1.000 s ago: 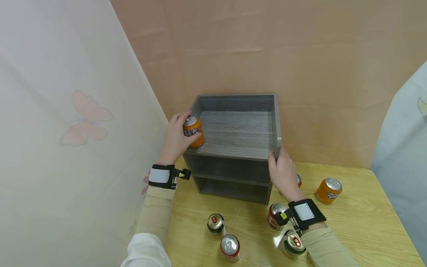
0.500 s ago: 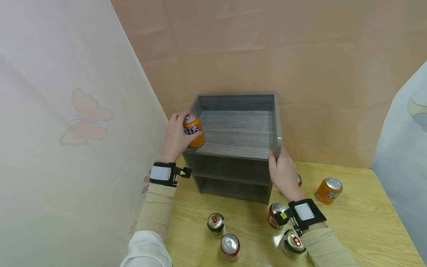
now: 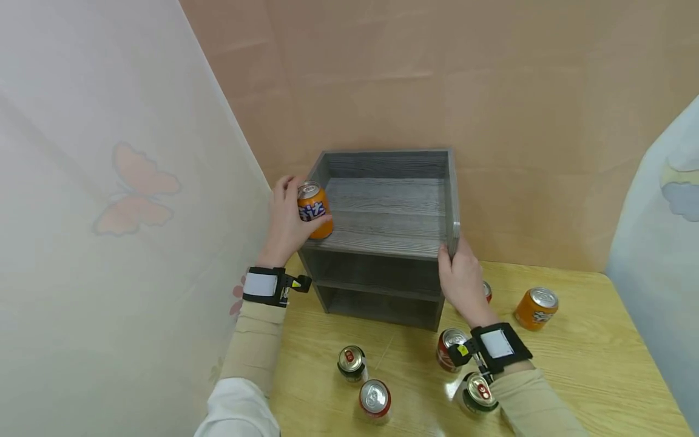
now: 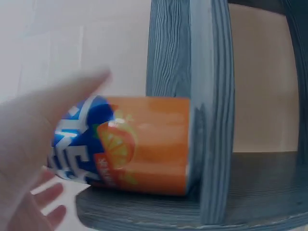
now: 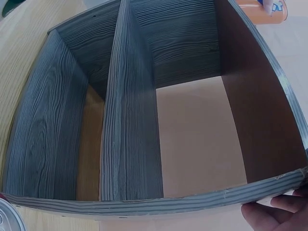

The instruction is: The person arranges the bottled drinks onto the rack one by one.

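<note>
An orange soda can [image 3: 315, 212] stands upright at the front left corner of the grey wooden shelf's top [image 3: 390, 212]. My left hand [image 3: 286, 221] holds it, thumb across the front and fingers behind. In the left wrist view the orange can [image 4: 149, 144] has its base on the top board, beside the side panel. My right hand [image 3: 463, 282] grips the shelf's right side at the front edge. In the right wrist view only a few fingertips [image 5: 262, 216] show at the edge of the shelf [image 5: 113, 144]; the rest is out of frame.
On the table in front stand a dark-green can [image 3: 352, 364], a red can [image 3: 374, 400], another red can [image 3: 445, 352] and a second green can [image 3: 472, 397]. Right of the shelf are another orange can [image 3: 535, 309] and a partly hidden can [image 3: 488, 292]. A wall [image 3: 164, 303] rises at left.
Almost nothing moves. The whole scene sits slightly higher from a small camera shift; both hands keep their places on the can and the shelf.
</note>
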Available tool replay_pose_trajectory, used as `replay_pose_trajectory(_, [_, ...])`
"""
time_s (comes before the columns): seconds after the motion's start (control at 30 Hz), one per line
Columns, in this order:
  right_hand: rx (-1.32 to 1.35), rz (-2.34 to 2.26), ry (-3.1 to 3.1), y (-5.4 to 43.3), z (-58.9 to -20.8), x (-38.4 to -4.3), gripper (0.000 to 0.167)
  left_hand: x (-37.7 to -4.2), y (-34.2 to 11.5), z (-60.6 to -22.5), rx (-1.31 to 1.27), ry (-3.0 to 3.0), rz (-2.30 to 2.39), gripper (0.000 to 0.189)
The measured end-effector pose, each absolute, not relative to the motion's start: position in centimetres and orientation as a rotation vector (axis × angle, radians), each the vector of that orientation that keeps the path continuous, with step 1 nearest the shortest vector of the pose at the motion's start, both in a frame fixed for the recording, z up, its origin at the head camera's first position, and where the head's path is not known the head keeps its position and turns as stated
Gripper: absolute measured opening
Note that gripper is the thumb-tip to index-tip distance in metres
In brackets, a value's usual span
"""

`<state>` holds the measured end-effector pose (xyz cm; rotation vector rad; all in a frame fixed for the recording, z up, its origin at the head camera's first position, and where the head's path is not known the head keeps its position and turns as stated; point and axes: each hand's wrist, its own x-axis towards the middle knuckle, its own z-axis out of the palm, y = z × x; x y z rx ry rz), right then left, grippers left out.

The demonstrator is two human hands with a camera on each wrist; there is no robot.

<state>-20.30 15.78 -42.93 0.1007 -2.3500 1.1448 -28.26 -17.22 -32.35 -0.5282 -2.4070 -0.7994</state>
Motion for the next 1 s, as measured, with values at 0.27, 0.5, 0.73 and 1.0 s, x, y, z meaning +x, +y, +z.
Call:
replay_pose_trajectory(0.27, [0.076,1.147,-2.355,15.8,-42.6,-20.0,0.049,-25.7,-16.8,-31.3,-0.741,-2.101,-0.814,0.081])
replay_pose_trajectory(0.5, [0.079,1.160,-2.367,15.6,-42.4,-19.7,0.049,-21.0,-16.4,-31.8,-0.933,-1.969,-0.934,0.049])
replay_pose_trajectory(0.73, [0.088,1.156,-2.340,15.7,-42.3,-19.7,0.044,-17.7,-17.2,-34.7,-1.017,-2.178,-1.012,0.039])
replay_pose_trajectory(1.0, [0.075,1.156,-2.350,15.8,-42.4,-19.6,0.045,-16.6,-18.2,-38.7,-0.929,-2.505,-1.012,0.031])
